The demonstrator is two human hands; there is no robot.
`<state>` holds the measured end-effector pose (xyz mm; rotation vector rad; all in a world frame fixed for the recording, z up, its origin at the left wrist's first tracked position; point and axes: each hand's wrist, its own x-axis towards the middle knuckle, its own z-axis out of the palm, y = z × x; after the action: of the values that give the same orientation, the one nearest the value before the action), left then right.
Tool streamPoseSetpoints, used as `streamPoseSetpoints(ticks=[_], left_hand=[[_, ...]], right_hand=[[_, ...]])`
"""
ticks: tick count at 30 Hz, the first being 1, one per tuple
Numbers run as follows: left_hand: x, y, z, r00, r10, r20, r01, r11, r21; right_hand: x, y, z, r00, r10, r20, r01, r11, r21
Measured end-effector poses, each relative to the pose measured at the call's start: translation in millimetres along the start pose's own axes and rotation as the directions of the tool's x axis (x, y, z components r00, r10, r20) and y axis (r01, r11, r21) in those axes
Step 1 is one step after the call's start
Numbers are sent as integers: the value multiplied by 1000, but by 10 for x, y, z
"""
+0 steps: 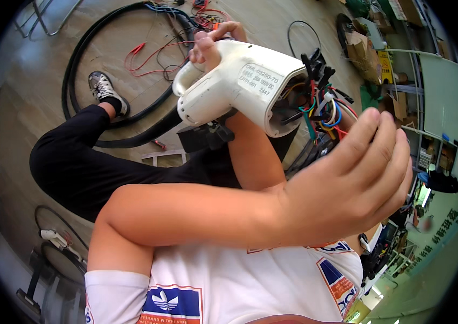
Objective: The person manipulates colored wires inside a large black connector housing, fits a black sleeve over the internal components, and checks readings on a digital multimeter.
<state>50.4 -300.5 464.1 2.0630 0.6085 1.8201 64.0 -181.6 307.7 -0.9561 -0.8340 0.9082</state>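
A white plastic charging gun housing (pixel 223 86) with a loop handle is raised in front of me, its wide end toward the right. My right hand (pixel 207 48) reaches up behind it and grips it at its far upper side. From the open end spill black connectors and thin coloured wires (pixel 329 110). My left arm crosses over to the right, and my left hand (pixel 353 173) is held close to these wires, back of the hand toward me. Its fingers are stretched out side by side; its thumb and palm are hidden.
A thick black cable (pixel 69 81) lies coiled on the tiled floor around my foot (pixel 109 93). Red test leads (pixel 150 62) and tangled wires lie beyond. Shelves with cardboard boxes (pixel 363 56) line the right side. Another white charging gun (pixel 53 236) is at the lower left.
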Motion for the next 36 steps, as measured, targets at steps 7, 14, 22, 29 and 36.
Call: streamPoseSetpoints(ticks=[7, 14, 22, 29, 36], left_hand=[[-26, 105, -50, 944, 83, 320, -129, 984, 125], [-88, 176, 15, 996, -15, 85, 22, 997, -75], [2, 170, -42, 996, -93, 2, 92, 984, -151], [210, -111, -199, 991, -63, -116, 30, 963, -266], [179, -673, -467, 989, -58, -134, 17, 959, -284]], right_hand=[[74, 203, -76, 986, -101, 130, 105, 994, -23], [87, 164, -55, 988, -108, 114, 121, 986, -114], [86, -21, -92, 993, 5, 117, 15, 986, -168], [27, -130, -114, 992, 120, 42, -115, 988, -100], [231, 110, -541, 952, 293, 88, -190, 793, -579]])
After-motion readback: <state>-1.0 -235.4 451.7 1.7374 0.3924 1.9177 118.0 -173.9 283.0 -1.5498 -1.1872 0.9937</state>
